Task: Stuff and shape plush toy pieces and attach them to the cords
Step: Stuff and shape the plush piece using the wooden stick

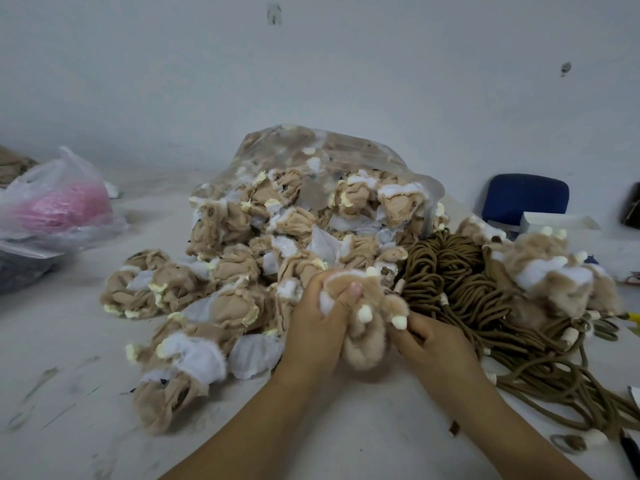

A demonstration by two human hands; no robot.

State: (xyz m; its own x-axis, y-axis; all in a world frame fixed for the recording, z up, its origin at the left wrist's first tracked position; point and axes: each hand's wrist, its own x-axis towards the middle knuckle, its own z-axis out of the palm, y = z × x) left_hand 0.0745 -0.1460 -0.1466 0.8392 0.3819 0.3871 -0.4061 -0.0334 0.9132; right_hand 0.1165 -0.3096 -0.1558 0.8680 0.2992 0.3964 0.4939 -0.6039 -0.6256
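In front of pile (242, 254), plush piece (363, 337) gripped two-handed.
Table (346, 431) carries pile of tan skins; brown cords (457, 282) just right of pile; left hand (317, 330) fingers wrapped round plush piece, right hand (433, 341) fingers pinching its side.

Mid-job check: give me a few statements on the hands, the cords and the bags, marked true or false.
1. The left hand and right hand both grip one plush piece. True.
2. The brown cords lie left of the hands. False: they lie to their right.
3. Many unfinished pieces spill from the clear bag. True.
4. The bag at far left holds blue material. False: it holds pink.
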